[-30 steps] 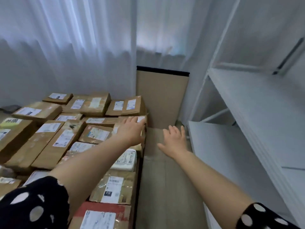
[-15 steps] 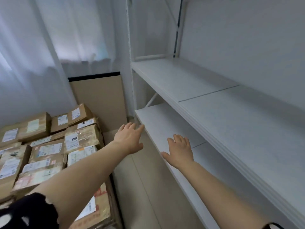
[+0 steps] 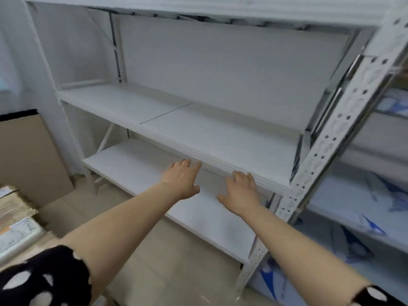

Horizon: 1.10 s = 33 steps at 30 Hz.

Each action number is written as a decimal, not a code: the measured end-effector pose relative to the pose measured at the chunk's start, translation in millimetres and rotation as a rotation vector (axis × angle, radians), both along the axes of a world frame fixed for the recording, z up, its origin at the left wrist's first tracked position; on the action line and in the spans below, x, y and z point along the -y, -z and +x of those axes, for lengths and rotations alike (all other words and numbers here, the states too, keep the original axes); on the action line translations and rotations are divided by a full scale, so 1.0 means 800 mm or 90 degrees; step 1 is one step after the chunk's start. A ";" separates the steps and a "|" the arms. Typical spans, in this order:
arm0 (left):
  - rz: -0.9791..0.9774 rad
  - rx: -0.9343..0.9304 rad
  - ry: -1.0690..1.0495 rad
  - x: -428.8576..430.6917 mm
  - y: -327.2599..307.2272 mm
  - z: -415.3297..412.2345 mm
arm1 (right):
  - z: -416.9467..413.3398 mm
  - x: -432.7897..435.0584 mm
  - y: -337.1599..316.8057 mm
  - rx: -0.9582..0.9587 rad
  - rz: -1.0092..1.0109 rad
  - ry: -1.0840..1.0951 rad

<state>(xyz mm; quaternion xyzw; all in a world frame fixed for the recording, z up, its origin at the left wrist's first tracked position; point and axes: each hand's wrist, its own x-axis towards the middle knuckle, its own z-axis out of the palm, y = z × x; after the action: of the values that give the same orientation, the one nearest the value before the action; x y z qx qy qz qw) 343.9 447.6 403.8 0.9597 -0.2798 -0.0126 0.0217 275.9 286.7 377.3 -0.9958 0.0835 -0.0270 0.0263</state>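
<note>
- The left hand (image 3: 182,180) is in the middle of the frame, palm down, with its fingers straight and close together. It holds nothing.
- The right hand (image 3: 241,191) is just to the right of it, also palm down with straight fingers, and it holds nothing as well. The two hands are near each other but do not touch.
- Both hands are over the lower shelf (image 3: 132,160), a white board that runs from the centre left of the frame down to the lower right. I cannot tell whether the palms touch the board.
- The fingertips of both hands reach up to the front edge of the middle shelf (image 3: 198,129), which is above the lower one.
- A white perforated post (image 3: 331,151) stands at the right end of the rack.
- Blue and white bags (image 3: 364,206) lie on the next rack, at the right edge.
- A brown cardboard sheet (image 3: 26,155) leans at the left, and stacked parcels (image 3: 15,217) are below it.
</note>
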 end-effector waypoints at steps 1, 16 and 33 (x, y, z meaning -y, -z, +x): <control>-0.006 0.005 0.025 0.010 -0.004 -0.019 | -0.025 0.005 -0.009 0.010 -0.008 0.021; -0.157 0.225 0.324 0.310 -0.194 -0.278 | -0.349 0.243 -0.190 0.221 -0.133 0.287; -0.164 0.311 0.394 0.746 -0.330 -0.454 | -0.572 0.651 -0.322 0.231 -0.196 0.365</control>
<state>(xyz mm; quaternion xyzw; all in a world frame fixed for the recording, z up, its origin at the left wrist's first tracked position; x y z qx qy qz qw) -19.4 -149.1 667.7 0.7947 -0.5511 0.2446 0.0700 -181.7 -234.2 634.8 -0.9033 0.3479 -0.2218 -0.1179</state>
